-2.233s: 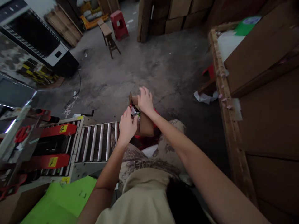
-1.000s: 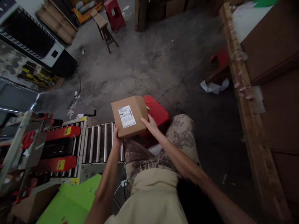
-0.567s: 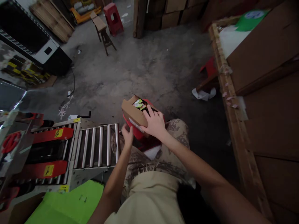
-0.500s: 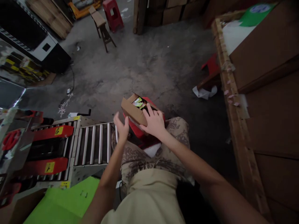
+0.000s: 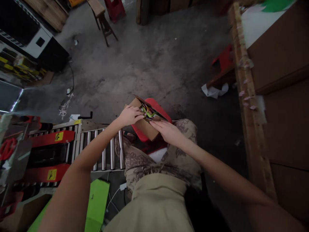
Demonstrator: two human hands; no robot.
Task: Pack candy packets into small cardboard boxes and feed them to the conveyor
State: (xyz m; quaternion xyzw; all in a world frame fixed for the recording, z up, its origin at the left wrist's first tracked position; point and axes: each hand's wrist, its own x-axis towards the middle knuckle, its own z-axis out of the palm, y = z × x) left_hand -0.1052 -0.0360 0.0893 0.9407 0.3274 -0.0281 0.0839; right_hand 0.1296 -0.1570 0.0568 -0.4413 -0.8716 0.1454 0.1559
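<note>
A small open cardboard box (image 5: 149, 131) sits tilted on a red plastic stool (image 5: 154, 103) between my knees. Green, dark and colourful packets (image 5: 149, 111) show in its opening. My left hand (image 5: 131, 116) is closed over the box's left edge, its fingertips beside the packets. On the right, my right hand (image 5: 169, 131) lies along the edge and flap with fingers stretched out flat. Part of the box's rim is hidden under both hands.
A roller conveyor (image 5: 104, 158) with red lift forks (image 5: 51, 137) stands at left. Below it lies a bright green panel (image 5: 98, 199). Large cartons (image 5: 285, 129) and a wooden beam (image 5: 251, 129) line the right side. A wooden stool (image 5: 101, 19) stands farther ahead.
My left hand has moved from beside the box onto its left edge. My right hand has shifted right and lower, with its fingers closer together. The box is turned slightly.
</note>
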